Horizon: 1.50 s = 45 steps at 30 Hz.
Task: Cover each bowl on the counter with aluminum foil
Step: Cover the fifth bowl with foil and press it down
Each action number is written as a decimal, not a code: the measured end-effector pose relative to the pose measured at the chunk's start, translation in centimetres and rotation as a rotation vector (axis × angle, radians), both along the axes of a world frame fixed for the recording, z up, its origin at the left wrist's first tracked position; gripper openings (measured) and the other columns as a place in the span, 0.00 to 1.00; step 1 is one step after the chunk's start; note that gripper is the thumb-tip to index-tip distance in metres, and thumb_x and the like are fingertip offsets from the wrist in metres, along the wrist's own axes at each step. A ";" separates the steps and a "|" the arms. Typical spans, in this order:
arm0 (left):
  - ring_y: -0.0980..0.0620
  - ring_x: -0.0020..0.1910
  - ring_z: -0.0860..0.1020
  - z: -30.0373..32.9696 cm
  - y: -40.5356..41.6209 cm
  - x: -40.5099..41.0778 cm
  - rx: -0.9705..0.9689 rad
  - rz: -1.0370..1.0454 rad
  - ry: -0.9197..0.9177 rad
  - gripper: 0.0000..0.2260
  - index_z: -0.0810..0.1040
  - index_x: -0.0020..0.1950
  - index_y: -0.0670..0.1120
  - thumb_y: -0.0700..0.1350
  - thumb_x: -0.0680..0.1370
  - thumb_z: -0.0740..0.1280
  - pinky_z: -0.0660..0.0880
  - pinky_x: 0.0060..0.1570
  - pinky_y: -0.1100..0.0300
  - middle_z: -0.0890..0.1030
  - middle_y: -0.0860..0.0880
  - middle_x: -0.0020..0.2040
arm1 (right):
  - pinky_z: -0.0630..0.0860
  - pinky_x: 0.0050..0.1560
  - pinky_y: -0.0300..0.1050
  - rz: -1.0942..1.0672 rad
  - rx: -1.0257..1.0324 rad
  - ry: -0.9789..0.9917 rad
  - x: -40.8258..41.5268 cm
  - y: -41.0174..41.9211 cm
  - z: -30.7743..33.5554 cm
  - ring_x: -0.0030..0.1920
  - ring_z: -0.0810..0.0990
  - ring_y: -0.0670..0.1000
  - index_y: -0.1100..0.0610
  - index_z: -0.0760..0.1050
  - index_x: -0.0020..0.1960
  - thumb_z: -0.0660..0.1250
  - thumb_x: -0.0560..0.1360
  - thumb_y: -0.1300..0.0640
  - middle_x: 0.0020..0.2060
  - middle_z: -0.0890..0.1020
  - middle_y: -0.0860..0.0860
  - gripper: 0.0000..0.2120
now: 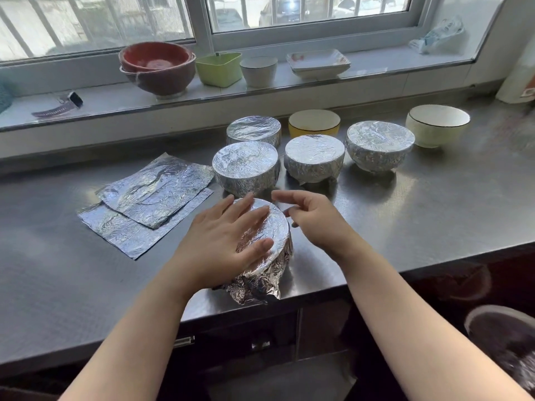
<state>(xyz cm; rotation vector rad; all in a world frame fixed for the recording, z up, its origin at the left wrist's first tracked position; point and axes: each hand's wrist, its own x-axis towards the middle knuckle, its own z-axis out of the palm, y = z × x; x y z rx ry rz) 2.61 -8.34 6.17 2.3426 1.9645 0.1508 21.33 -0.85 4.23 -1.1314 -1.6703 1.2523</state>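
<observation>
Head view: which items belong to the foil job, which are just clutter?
Job:
- front bowl, left hand flat on its foil, right hand beside it
- four wrapped bowls
- bare yellow bowl
- bare white bowl
- two foil sheets

Clutter, all on the sill:
- red bowls
- green tub
- white cup
- square dishes
- watch
- plastic bag

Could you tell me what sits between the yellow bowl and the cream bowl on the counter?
In the head view, one foil-covered bowl sits between the yellow bowl and the cream bowl, slightly nearer the camera.

Crinkled shiny foil sheets [147, 202]; brushed steel counter [405, 221].
</observation>
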 end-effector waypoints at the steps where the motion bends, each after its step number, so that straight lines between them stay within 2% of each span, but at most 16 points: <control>1: 0.55 0.78 0.45 0.0 0.0 0.0 -0.004 -0.003 0.001 0.37 0.50 0.77 0.68 0.76 0.68 0.37 0.48 0.73 0.51 0.47 0.62 0.79 | 0.76 0.48 0.35 0.045 -0.026 0.003 0.0 0.2 0.0 0.46 0.81 0.46 0.57 0.78 0.64 0.60 0.78 0.70 0.53 0.84 0.49 0.19; 3: 0.55 0.78 0.45 0.1 0.0 0.1 -0.005 -0.010 0.005 0.37 0.51 0.77 0.68 0.76 0.68 0.37 0.48 0.73 0.50 0.47 0.62 0.79 | 0.78 0.56 0.39 0.097 -0.041 0.026 0.0 0.4 -0.1 0.53 0.83 0.47 0.59 0.79 0.63 0.67 0.75 0.68 0.53 0.84 0.51 0.17; 10: 0.55 0.78 0.45 0.3 -0.1 0.1 -0.004 -0.017 0.012 0.39 0.51 0.76 0.68 0.77 0.67 0.35 0.48 0.73 0.51 0.48 0.62 0.79 | 0.80 0.56 0.48 0.161 0.031 -0.120 0.6 1.5 0.2 0.49 0.85 0.52 0.58 0.83 0.55 0.71 0.73 0.68 0.45 0.87 0.51 0.12; 15: 0.57 0.78 0.45 0.3 0.0 0.2 -0.022 -0.022 0.003 0.37 0.51 0.76 0.68 0.76 0.68 0.38 0.48 0.74 0.51 0.48 0.63 0.79 | 0.81 0.48 0.48 0.140 0.110 -0.190 0.4 1.9 0.3 0.36 0.81 0.48 0.61 0.83 0.49 0.71 0.74 0.66 0.40 0.85 0.56 0.05; 17: 0.57 0.78 0.44 0.3 0.1 0.2 -0.029 -0.025 0.016 0.37 0.50 0.76 0.69 0.76 0.68 0.38 0.48 0.74 0.52 0.47 0.63 0.79 | 0.82 0.47 0.50 0.116 0.120 -0.185 0.3 1.9 0.1 0.35 0.80 0.50 0.60 0.82 0.47 0.70 0.74 0.66 0.39 0.85 0.59 0.04; 20: 0.58 0.78 0.43 0.3 0.0 0.2 -0.035 -0.024 0.023 0.36 0.49 0.76 0.69 0.76 0.68 0.37 0.47 0.74 0.52 0.46 0.64 0.79 | 0.80 0.50 0.54 0.060 0.189 -0.203 0.2 1.8 -1.0 0.40 0.83 0.54 0.57 0.82 0.46 0.70 0.74 0.64 0.39 0.85 0.56 0.05; 24: 0.58 0.78 0.43 0.4 0.0 0.2 -0.033 -0.020 0.033 0.37 0.50 0.76 0.69 0.76 0.68 0.37 0.48 0.74 0.52 0.46 0.63 0.79 | 0.79 0.50 0.50 -0.025 0.272 -0.187 0.0 1.0 -2.2 0.41 0.82 0.47 0.54 0.82 0.47 0.71 0.75 0.59 0.39 0.85 0.49 0.02; 27: 0.57 0.78 0.44 0.3 0.0 0.2 -0.029 -0.017 0.033 0.37 0.50 0.76 0.69 0.76 0.68 0.38 0.48 0.74 0.51 0.46 0.64 0.79 | 0.80 0.51 0.51 -0.054 0.189 -0.129 0.1 0.7 -2.4 0.40 0.82 0.46 0.54 0.83 0.46 0.72 0.74 0.57 0.38 0.85 0.48 0.02; 30: 0.57 0.78 0.44 0.3 0.0 0.2 -0.030 -0.010 0.036 0.37 0.50 0.76 0.68 0.76 0.68 0.38 0.47 0.74 0.52 0.46 0.64 0.79 | 0.81 0.53 0.54 0.015 0.053 -0.046 0.6 0.3 -2.1 0.45 0.85 0.54 0.57 0.84 0.50 0.69 0.76 0.59 0.41 0.86 0.53 0.06; 32: 0.56 0.79 0.44 0.3 0.0 0.2 -0.027 -0.012 0.027 0.37 0.51 0.76 0.68 0.76 0.68 0.38 0.47 0.74 0.51 0.46 0.64 0.79 | 0.81 0.54 0.53 0.073 -0.011 -0.041 0.9 -0.1 -1.6 0.48 0.85 0.51 0.56 0.83 0.55 0.64 0.79 0.59 0.45 0.86 0.53 0.10; 34: 0.56 0.79 0.45 0.2 0.1 0.2 -0.022 -0.015 0.024 0.37 0.51 0.76 0.69 0.76 0.68 0.39 0.47 0.74 0.51 0.47 0.64 0.79 | 0.81 0.55 0.53 0.108 -0.022 -0.091 1.2 -0.5 -1.4 0.50 0.84 0.50 0.56 0.81 0.58 0.60 0.82 0.54 0.48 0.86 0.52 0.13; 37: 0.56 0.79 0.44 0.2 0.0 0.3 -0.026 -0.014 0.023 0.37 0.50 0.76 0.69 0.77 0.68 0.39 0.47 0.74 0.51 0.46 0.64 0.79 | 0.77 0.56 0.59 0.118 0.061 -0.202 1.1 -1.2 -0.9 0.52 0.82 0.55 0.58 0.79 0.55 0.52 0.82 0.41 0.49 0.84 0.55 0.25; 40: 0.56 0.79 0.45 0.1 0.0 0.2 -0.024 -0.008 0.025 0.37 0.50 0.76 0.69 0.77 0.68 0.38 0.48 0.74 0.50 0.46 0.63 0.79 | 0.73 0.60 0.53 0.126 0.196 -0.356 0.8 -2.1 -0.6 0.58 0.78 0.53 0.51 0.75 0.64 0.49 0.83 0.44 0.56 0.82 0.52 0.20; 42: 0.55 0.79 0.45 0.2 0.0 0.3 -0.022 -0.006 0.025 0.37 0.50 0.76 0.68 0.77 0.68 0.38 0.48 0.74 0.50 0.47 0.63 0.79 | 0.71 0.61 0.50 0.114 0.217 -0.396 0.6 -2.6 -0.3 0.60 0.76 0.53 0.50 0.73 0.67 0.49 0.84 0.48 0.59 0.81 0.52 0.18; 44: 0.55 0.79 0.45 0.2 -0.1 0.4 -0.017 -0.007 0.023 0.37 0.51 0.76 0.68 0.77 0.68 0.38 0.48 0.74 0.50 0.47 0.63 0.79 | 0.71 0.53 0.49 0.108 0.192 -0.398 0.5 -2.6 -0.2 0.51 0.76 0.53 0.56 0.76 0.53 0.50 0.84 0.52 0.49 0.82 0.53 0.17; 45: 0.55 0.79 0.45 0.3 -0.1 0.4 -0.016 -0.007 0.023 0.37 0.51 0.76 0.68 0.76 0.68 0.38 0.48 0.74 0.50 0.47 0.63 0.79 | 0.69 0.48 0.49 0.106 0.163 -0.395 0.3 -2.5 -0.1 0.46 0.74 0.53 0.57 0.73 0.44 0.50 0.83 0.54 0.42 0.79 0.53 0.17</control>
